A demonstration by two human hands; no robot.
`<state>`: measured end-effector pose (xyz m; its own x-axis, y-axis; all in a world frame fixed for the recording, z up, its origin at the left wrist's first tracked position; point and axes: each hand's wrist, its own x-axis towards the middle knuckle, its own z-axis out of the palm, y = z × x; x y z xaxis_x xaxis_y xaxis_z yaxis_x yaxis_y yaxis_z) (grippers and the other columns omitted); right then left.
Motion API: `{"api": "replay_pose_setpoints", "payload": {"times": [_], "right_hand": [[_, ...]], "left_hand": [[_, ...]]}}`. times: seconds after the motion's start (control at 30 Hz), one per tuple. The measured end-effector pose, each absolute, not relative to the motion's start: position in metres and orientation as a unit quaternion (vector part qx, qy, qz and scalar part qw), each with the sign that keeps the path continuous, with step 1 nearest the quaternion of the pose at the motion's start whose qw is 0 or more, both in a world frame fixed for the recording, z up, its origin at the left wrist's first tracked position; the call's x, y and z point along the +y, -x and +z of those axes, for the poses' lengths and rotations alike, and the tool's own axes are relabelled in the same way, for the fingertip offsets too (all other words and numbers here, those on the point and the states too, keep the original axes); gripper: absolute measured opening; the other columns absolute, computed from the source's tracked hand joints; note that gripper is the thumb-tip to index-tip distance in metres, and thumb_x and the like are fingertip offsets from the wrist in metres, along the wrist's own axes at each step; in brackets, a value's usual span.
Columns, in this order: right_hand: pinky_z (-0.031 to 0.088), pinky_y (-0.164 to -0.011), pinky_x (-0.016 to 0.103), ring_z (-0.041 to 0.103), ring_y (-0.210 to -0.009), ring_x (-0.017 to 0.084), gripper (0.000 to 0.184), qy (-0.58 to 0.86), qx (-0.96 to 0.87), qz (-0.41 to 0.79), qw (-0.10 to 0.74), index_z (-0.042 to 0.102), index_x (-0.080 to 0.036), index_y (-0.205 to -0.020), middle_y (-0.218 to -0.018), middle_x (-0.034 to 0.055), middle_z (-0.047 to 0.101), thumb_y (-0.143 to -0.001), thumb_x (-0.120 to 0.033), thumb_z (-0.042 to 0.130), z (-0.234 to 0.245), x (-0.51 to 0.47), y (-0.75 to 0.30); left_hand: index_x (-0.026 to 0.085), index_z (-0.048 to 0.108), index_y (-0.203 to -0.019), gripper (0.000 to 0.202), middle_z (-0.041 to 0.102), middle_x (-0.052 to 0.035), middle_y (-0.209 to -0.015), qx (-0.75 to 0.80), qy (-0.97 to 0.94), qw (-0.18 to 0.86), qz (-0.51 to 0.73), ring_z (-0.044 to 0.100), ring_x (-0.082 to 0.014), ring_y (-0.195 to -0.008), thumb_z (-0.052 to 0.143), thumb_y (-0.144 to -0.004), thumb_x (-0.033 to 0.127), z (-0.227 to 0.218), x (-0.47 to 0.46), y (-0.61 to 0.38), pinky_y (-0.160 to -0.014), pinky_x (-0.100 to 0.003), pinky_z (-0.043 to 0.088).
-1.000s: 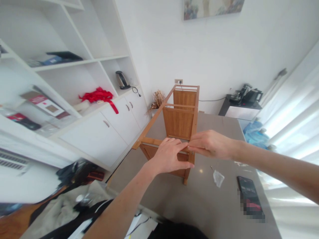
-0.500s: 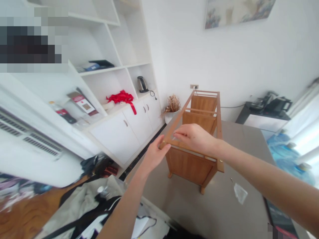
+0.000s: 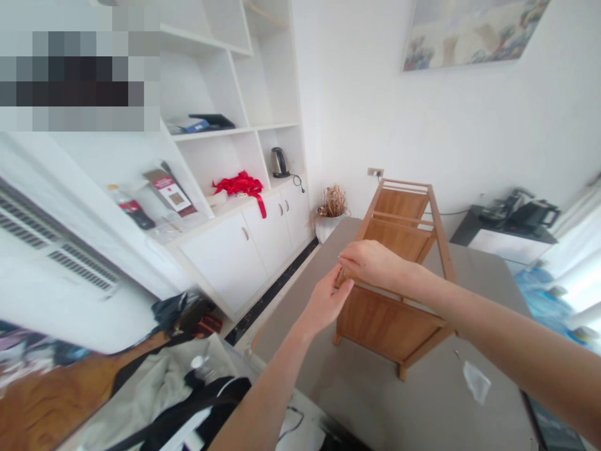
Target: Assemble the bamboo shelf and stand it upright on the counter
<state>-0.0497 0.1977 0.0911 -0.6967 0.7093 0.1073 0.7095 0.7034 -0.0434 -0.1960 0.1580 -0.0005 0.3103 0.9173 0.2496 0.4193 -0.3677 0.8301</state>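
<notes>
- The open brown wooden frame with slatted-looking panels (image 3: pixel 399 238) stands on its feet on the smooth grey tabletop (image 3: pixel 357 404), which probably brings its upper rails to a handy height.
- The left hand (image 3: pixel 323 305) is partly curled, thumb and fingers around the frame's near left top corner, likely to keep it steady.
- The right hand (image 3: pixel 373 262) bends over that same corner, fingers turned inward, perhaps because the work there is small; how tightly they close, and on what, I cannot tell.
- The crumpled translucent plastic bag (image 3: pixel 476 381) lies flat beside the frame, within the right arm's reach, with a tiny slim piece (image 3: pixel 457 354) just by it.
- Counted: two hands, both at one corner; one frame, showing three panels, two long upper rails and two near feet; one bag; one slim piece.
</notes>
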Motion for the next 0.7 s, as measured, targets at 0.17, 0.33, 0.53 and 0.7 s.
{"api": "replay_pose_setpoints", "payload": {"times": [0.17, 0.33, 0.53, 0.7], "right_hand": [[0.027, -0.056, 0.025, 0.054, -0.065, 0.014, 0.032, 0.429, -0.903, -0.020, 0.023, 0.062, -0.013, -0.070, -0.072, 0.0075, 0.064, -0.090, -0.022, 0.038, 0.094, 0.195, 0.063], [0.028, -0.055, 0.025, 0.056, -0.066, 0.014, 0.032, 0.501, -0.865, -0.009, 0.017, 0.064, -0.015, -0.071, -0.073, 0.0072, 0.066, -0.088, -0.020, 0.037, 0.095, 0.185, 0.076], [0.032, -0.056, 0.025, 0.059, -0.068, 0.016, 0.033, 0.501, -0.865, -0.017, -0.001, 0.063, -0.017, -0.069, -0.074, 0.0061, 0.066, -0.088, -0.022, 0.036, 0.097, 0.181, 0.078], [0.037, -0.057, 0.026, 0.063, -0.076, 0.022, 0.034, 0.460, -0.884, -0.074, -0.044, 0.065, -0.017, -0.077, -0.080, 0.0081, 0.067, -0.091, -0.025, 0.034, 0.099, 0.178, 0.079]], "left_hand": [[0.018, 0.054, -0.116, 0.032, 0.064, -0.0062, -0.103, 0.434, -0.716, 0.373, 0.400, 0.059, -0.0189, -0.090, 0.044, -0.090, 0.034, -0.004, 0.160, 0.202, -0.078, -0.031, 0.046], [0.018, 0.059, -0.111, 0.032, 0.063, -0.0083, -0.108, 0.446, -0.683, 0.386, 0.430, 0.059, -0.0192, -0.093, 0.056, -0.083, 0.033, -0.005, 0.165, 0.208, -0.080, -0.031, 0.045], [0.016, 0.062, -0.076, 0.013, 0.061, -0.0038, -0.080, 0.508, -0.685, 0.221, 0.473, 0.056, -0.0151, -0.077, 0.057, -0.081, 0.027, 0.000, 0.169, 0.204, -0.074, -0.029, 0.043], [0.016, 0.066, -0.083, 0.016, 0.062, -0.0039, -0.083, 0.481, -0.690, 0.266, 0.470, 0.057, -0.0136, -0.075, 0.054, -0.084, 0.027, 0.000, 0.165, 0.208, -0.072, -0.026, 0.043]]}}
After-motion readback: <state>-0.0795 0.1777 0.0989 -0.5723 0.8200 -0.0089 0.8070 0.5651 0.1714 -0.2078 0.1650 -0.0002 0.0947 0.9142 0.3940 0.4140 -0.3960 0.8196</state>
